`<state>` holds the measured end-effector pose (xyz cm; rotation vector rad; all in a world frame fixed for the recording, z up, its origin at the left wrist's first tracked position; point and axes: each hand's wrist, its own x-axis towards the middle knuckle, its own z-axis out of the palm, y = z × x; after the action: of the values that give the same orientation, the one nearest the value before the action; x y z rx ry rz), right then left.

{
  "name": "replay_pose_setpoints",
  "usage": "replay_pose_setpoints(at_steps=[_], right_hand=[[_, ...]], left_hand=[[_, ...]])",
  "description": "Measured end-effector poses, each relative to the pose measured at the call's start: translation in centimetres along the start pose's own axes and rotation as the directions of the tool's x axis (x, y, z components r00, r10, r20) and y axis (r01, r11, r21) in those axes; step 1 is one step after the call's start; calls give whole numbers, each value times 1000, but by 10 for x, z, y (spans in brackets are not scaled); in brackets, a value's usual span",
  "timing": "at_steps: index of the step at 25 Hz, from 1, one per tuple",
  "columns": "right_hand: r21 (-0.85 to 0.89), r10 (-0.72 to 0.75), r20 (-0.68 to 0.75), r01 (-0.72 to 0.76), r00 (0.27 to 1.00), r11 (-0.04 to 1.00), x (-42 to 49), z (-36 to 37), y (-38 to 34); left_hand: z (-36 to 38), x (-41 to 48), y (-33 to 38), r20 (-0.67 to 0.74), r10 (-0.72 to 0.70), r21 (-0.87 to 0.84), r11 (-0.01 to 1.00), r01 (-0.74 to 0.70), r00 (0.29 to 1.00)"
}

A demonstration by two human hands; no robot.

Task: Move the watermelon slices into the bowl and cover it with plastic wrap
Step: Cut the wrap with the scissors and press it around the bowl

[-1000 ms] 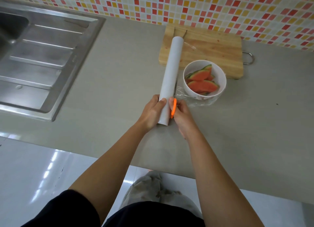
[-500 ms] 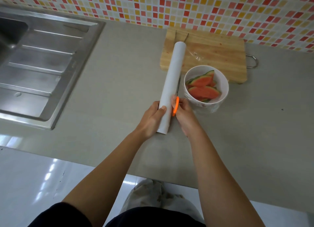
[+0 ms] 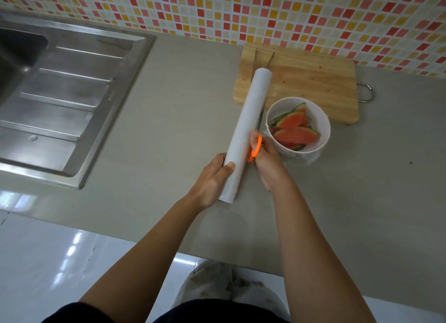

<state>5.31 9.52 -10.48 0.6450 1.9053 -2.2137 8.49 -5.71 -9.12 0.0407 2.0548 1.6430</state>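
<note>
1. The watermelon slices [image 3: 293,132] are seen piled in the white bowl [image 3: 316,115], set on the worktop [image 3: 169,110] just in front of the cutting board [image 3: 313,81].
2. The plastic wrap roll [image 3: 248,127] is held slanted just left of the bowl, its near end clasped in the left hand [image 3: 212,177] grip.
3. Orange-handled scissors [image 3: 257,148] are gripped by the right hand [image 3: 268,164], fingers curled through the loop, between roll and bowl.
4. A steel sink [image 3: 60,93] is set well apart, leftward.

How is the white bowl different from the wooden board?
The bowl is round and white; the cutting board is rectangular, brown wood. The bowl holds watermelon slices; the cutting board holds none. The cutting board has a metal loop at its end; the bowl has none. Both are on the grey counter.
</note>
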Motion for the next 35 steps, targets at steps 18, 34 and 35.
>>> replay_pose_setpoints(at_steps=[18, 34, 35], right_hand=[[-19, 16, 0, -16, 1000, 1000, 13, 16, -30], [-84, 54, 35, -51, 998, 995, 43, 52, -41], [-80, 50, 36, -47, 998, 996, 46, 53, -41]], left_hand=[[-35, -22, -13, 41, 6, 72, 997, -9, 999], [-88, -32, -25, -16, -15, 81, 997, 16, 1000], [-90, -33, -25, -12, -16, 90, 996, 17, 1000]])
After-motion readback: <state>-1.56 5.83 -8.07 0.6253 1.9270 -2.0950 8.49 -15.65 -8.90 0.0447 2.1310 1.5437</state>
